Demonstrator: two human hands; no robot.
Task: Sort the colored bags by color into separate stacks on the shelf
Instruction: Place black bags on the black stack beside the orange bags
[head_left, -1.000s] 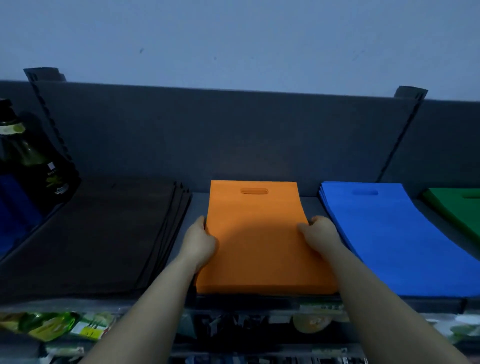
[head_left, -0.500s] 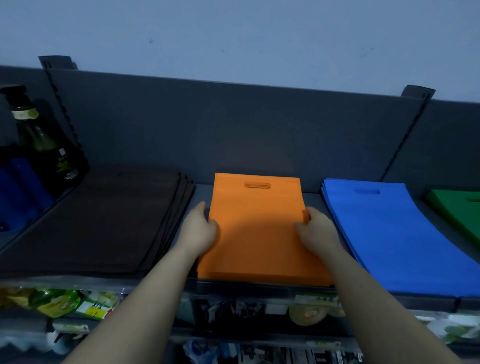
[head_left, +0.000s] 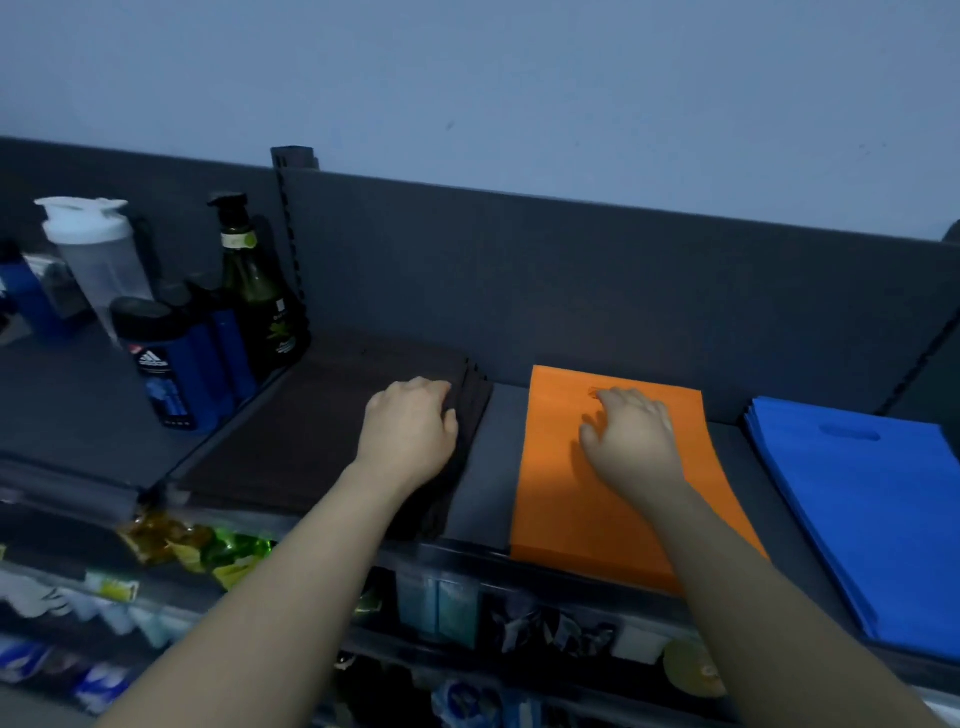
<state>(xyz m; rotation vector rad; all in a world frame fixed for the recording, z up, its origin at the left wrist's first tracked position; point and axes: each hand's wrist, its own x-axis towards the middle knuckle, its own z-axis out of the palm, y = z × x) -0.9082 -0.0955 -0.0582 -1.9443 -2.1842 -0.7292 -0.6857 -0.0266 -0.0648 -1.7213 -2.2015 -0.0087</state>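
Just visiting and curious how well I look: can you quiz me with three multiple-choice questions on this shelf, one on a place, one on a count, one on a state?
1. What lies between the dark stack and the blue stack? A the orange stack B a green stack C a white stack
2. How many bag stacks show? A two B three C five
3. The right hand is: A lying on a stack B lifting a bag C making a fist

A: orange sits between them. B: dark, orange, blue. A: its relaxed fingers rest on the orange stack.
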